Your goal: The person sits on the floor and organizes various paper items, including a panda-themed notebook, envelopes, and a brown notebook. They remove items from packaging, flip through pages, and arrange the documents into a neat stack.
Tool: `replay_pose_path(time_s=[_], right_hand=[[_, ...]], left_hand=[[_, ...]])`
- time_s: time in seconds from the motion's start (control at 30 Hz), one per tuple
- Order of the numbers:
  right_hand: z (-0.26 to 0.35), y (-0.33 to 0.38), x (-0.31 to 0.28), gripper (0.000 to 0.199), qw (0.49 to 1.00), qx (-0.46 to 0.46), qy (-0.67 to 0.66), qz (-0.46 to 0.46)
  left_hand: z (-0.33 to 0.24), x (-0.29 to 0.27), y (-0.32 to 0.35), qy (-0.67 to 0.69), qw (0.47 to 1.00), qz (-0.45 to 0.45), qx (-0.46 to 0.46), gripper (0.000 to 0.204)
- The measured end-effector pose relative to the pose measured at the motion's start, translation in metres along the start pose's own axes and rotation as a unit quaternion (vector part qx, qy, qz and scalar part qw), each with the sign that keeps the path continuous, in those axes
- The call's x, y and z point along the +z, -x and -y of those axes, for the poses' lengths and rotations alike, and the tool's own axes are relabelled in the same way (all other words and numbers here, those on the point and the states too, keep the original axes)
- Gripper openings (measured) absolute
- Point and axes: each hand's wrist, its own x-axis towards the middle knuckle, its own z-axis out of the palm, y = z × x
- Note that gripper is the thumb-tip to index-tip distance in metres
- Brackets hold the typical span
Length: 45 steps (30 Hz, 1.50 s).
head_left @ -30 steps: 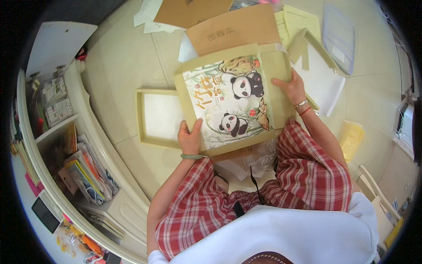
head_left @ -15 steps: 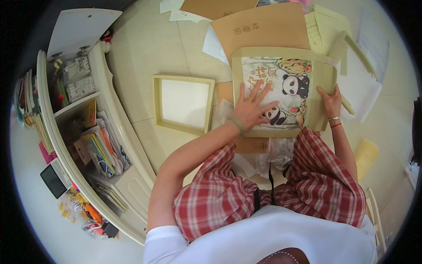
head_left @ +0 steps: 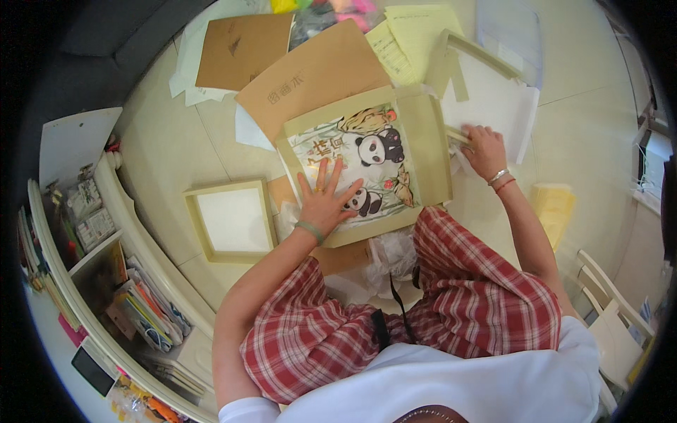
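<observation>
My left hand (head_left: 326, 204) lies flat, fingers spread, on a panda picture (head_left: 379, 187) with two pandas, bamboo and gold lettering. The picture sits on an unfolded pale olive card box or frame piece (head_left: 430, 162) whose wide border shows around it, resting near my knees. My right hand (head_left: 486, 151) is off to the right of that piece, its fingers closed on the end of a narrow pale olive card strip (head_left: 457, 135). The thumb side of the grip is partly hidden.
On the left stands a finished pale olive frame (head_left: 270, 222) with a white inside. Brown paper envelopes (head_left: 243, 49), yellow sheets (head_left: 423, 32) and white card with olive strips (head_left: 486, 102) lie beyond. Crumpled clear plastic (head_left: 393, 255) is between my legs. An open cabinet (head_left: 116, 247) borders the left.
My right hand has let go of the picture piece's right edge and moved right onto the strip. My left hand stays on the picture. The whole view has shifted and turned.
</observation>
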Motion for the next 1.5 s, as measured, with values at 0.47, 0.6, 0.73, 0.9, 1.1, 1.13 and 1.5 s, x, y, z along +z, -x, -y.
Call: replay_pose_path(time_s=[0.47,0.6,0.73,0.9,1.1,1.13,1.5], right_hand=[[0.019,0.001,-0.126,0.02,0.959,-0.109,-0.131,-0.225],[0.094,0.014,-0.077,0.025,0.956,-0.219,-0.162,-0.114],[0.132,0.017,-0.043,0.032,0.949,-0.232,-0.191,-0.094],[0.165,0.016,-0.042,0.027,0.924,-0.283,-0.256,0.005],[0.165,0.0,-0.063,0.043,0.942,-0.242,-0.233,0.018],[0.164,-0.006,-0.065,0.046,0.948,-0.234,-0.216,-0.002],[0.141,-0.034,-0.093,0.061,0.941,-0.148,-0.287,-0.099]], left_hand=[[0.049,0.002,-0.014,0.036,0.992,-0.054,0.107,0.06],[0.04,-0.062,-0.049,0.633,0.705,0.062,-0.313,0.051],[0.009,-0.117,-0.051,0.626,0.663,-0.124,-0.391,0.053],[0.021,-0.057,-0.01,0.421,0.8,-0.213,-0.372,0.06],[0.039,-0.049,0.037,0.564,0.706,-0.204,-0.376,0.034],[0.041,-0.048,0.04,0.587,0.683,-0.195,-0.389,0.033],[0.035,-0.099,0.037,0.583,0.744,-0.145,-0.292,0.036]])
